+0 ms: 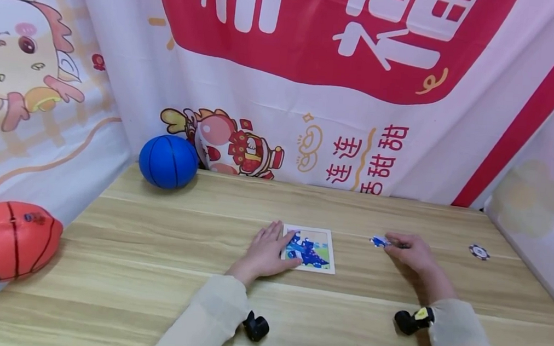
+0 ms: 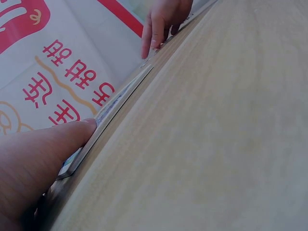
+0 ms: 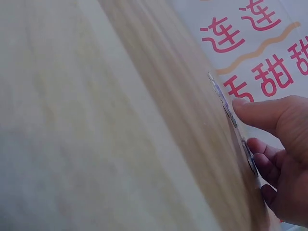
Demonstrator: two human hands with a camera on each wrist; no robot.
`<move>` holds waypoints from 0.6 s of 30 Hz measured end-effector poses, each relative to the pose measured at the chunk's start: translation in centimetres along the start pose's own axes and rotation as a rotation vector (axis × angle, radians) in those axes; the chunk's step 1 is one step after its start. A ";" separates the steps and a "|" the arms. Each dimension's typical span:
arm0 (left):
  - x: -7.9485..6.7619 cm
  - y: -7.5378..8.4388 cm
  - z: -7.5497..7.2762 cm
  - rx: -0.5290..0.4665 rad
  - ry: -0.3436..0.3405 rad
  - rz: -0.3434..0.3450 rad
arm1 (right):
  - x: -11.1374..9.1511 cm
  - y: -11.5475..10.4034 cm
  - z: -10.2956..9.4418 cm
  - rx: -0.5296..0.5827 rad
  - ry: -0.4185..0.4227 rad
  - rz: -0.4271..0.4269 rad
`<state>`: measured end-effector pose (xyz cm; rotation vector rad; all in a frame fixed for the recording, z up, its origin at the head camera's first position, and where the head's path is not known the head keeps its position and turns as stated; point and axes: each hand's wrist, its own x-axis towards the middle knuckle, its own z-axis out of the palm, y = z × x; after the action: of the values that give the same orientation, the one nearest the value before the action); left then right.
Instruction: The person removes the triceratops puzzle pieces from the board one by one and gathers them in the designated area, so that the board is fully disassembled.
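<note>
In the head view a small picture puzzle with a white frame lies on the table, its blue picture partly filled with pieces. My left hand rests over its left side, fingers spread, the thumb on the picture. In the left wrist view that thumb presses on the puzzle near its edge. Farther right, a loose blue puzzle piece lies at the fingertips of my right hand, pinched between thumb and forefinger. In the right wrist view a second thin piece shows beside the curled lower fingers.
A round black-and-white chip lies on the table at the right. A blue ball sits at the back left corner, and a dented red ball at the left edge. Printed cloth hangs around the wooden table.
</note>
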<state>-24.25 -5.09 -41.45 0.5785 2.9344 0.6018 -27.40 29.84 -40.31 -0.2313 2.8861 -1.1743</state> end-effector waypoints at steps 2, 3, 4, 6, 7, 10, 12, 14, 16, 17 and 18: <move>0.0 0.0 0.0 -0.003 0.002 0.002 | 0.0 -0.2 -0.2 0.080 -0.031 0.030; 0.0 0.0 0.0 -0.004 0.003 0.001 | 0.0 -0.2 -0.2 0.104 -0.042 0.050; 0.0 0.1 0.0 0.000 0.002 0.000 | 0.0 -0.4 -0.4 0.110 -0.047 0.063; 0.0 0.0 0.1 -0.002 0.005 0.006 | 0.0 -0.6 -0.6 0.087 -0.036 0.064; 0.0 0.0 0.1 -0.001 0.007 0.009 | 0.0 -0.7 -0.7 0.076 -0.029 0.062; 0.0 0.0 0.1 0.001 0.010 0.018 | 0.1 -1.4 -1.0 0.008 0.005 0.024; 0.0 0.0 0.1 0.001 0.015 0.020 | 0.1 -2.1 -1.0 0.014 0.016 0.014; 0.0 0.0 0.1 -0.001 0.019 0.019 | 0.1 -3.0 -0.9 0.020 0.022 0.002; 0.0 0.0 0.1 0.001 0.022 0.018 | 0.2 -4.1 -0.5 0.037 0.028 -0.013; 0.0 0.0 0.1 -0.002 0.022 0.015 | 0.3 -4.6 -0.2 0.052 0.033 -0.028; 0.0 0.0 0.1 -0.002 0.024 0.016 | 0.4 -5.0 0.2 0.060 0.040 -0.043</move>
<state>-24.23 -5.06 -41.52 0.5987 2.9536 0.6173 -27.17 26.11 -36.96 -0.2726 2.8885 -1.2850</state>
